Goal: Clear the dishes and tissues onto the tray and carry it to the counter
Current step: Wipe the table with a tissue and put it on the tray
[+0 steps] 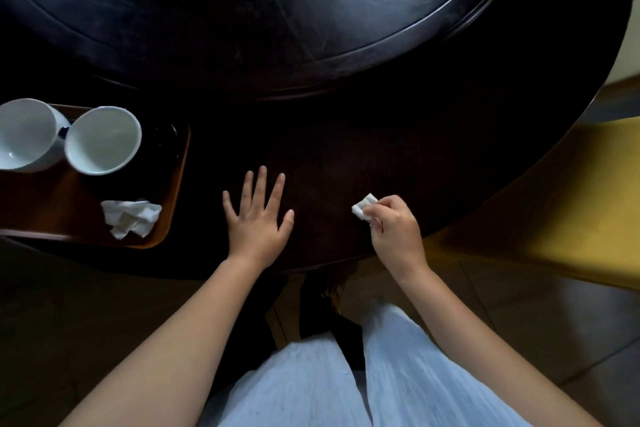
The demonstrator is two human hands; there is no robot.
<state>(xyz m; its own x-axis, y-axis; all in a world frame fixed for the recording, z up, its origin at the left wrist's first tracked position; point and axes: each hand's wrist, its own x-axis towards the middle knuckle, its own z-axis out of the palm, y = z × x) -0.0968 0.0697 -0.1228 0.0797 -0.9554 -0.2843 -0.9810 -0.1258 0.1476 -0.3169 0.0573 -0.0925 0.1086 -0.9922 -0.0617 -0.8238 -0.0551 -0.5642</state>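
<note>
Last tissue pinched over the bench, tray waiting.

Nearest, the right hand (394, 225) grips a small tissue (364, 206) in its fingertips, well to the right of the tray (173, 198); the left hand (258, 215) lies flat and open on the bench (346, 135), between them. On the tray sit a crumpled tissue (131, 217) and, farther back, two white cups (65, 137) touching. A hasty lift could likely tip them.

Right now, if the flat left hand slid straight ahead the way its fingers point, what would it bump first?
Probably the raised rim of the round dark wooden turntable. The left hand has only bare dark wooden table before it; depth is uncertain.
</note>
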